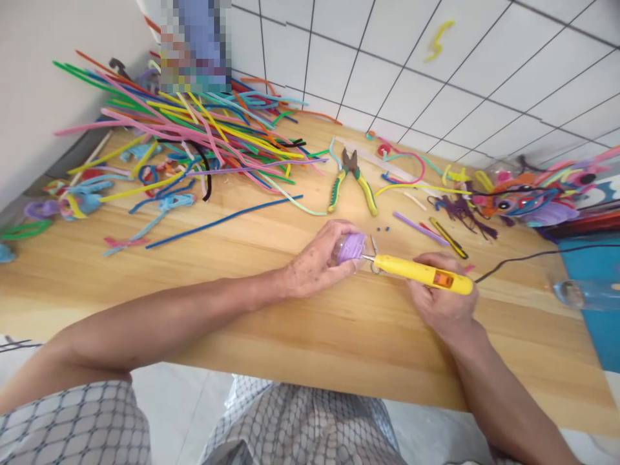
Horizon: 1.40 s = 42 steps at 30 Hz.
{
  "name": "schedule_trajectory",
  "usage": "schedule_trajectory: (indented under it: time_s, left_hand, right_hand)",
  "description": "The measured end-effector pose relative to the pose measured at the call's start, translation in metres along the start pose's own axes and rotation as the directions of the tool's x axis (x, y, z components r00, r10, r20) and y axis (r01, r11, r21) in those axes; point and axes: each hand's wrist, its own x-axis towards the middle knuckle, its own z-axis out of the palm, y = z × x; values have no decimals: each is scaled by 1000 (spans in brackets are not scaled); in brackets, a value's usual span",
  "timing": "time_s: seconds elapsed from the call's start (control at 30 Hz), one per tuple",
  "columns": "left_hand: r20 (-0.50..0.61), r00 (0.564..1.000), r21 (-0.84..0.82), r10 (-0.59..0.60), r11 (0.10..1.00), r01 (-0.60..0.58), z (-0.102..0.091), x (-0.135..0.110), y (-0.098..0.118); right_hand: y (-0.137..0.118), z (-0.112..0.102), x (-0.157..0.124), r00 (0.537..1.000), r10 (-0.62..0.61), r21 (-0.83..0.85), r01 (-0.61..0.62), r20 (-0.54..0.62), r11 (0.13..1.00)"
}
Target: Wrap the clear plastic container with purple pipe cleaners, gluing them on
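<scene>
My left hand (314, 263) is closed around a small clear plastic piece wound with purple strands (352, 247), holding it just above the table. A yellow soldering iron (409, 271) with an orange switch lies in the grip of my right hand (445, 307). Its metal tip reaches the right side of the purple winding; whether it touches is too small to tell. Beyond my hands lie pliers (351, 177) with green and yellow handles, jaws pointing away. Small scissors (374, 255), partly hidden by the iron, rest beside the winding.
A large heap of coloured pipe cleaners (203, 129) covers the back left. Small twisted figures (84, 197) lie left of it. At right are a yellow utility knife (448, 237), a colourful craft figure (527, 197) and a clear bottle (588, 294). A black cord (527, 257) runs rightward.
</scene>
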Motion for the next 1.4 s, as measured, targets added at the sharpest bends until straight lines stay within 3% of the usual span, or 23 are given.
schedule_trajectory:
  time_s: [0.5,1.0,1.1,1.2,1.3,1.4]
  left_hand:
    - [-3,999,-43,-54,998,54,4,1,2]
    - [19,994,-89,-108,990,109,2,3,4]
    - [40,988,-100,-151,983,155,0,2,6]
    - [52,989,-47,-139,989,142,-3,2,8]
    - [71,993,7,-97,995,97,-5,2,9]
    - [78,994,25,-78,997,77,-6,1,8]
  right_hand:
    - [-5,-8,4,981,-182,50,185,-62,981]
    - [-5,-15,1,977,-205,16,207,-54,978]
    - [-4,-14,-1,997,-69,16,70,-42,997]
    - [0,-18,9,977,198,33,-196,-76,980]
    - [19,-32,28,878,469,123,-458,-90,880]
    - [54,-53,38,756,646,194,-621,-105,759]
